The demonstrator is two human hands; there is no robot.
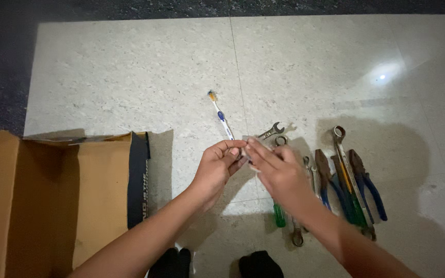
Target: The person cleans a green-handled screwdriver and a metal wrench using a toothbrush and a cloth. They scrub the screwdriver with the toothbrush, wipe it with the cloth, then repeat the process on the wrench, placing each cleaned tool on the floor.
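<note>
Both forearms come up into the light bare from the elbow down: no sleeve, cuff or glove reaches either wrist. The left hand [216, 169] wears no ring, watch or band that I can make out, and the right hand [279, 172] is just as plain, its wrist uncovered too. The fingers are slim, the nails short and unpainted as far as the dim light lets me tell. Below the hands, between the two forearms at the near edge, sit two dark rounded shapes, black, likely socked feet [257, 264]; they are too shadowed to say more.
</note>
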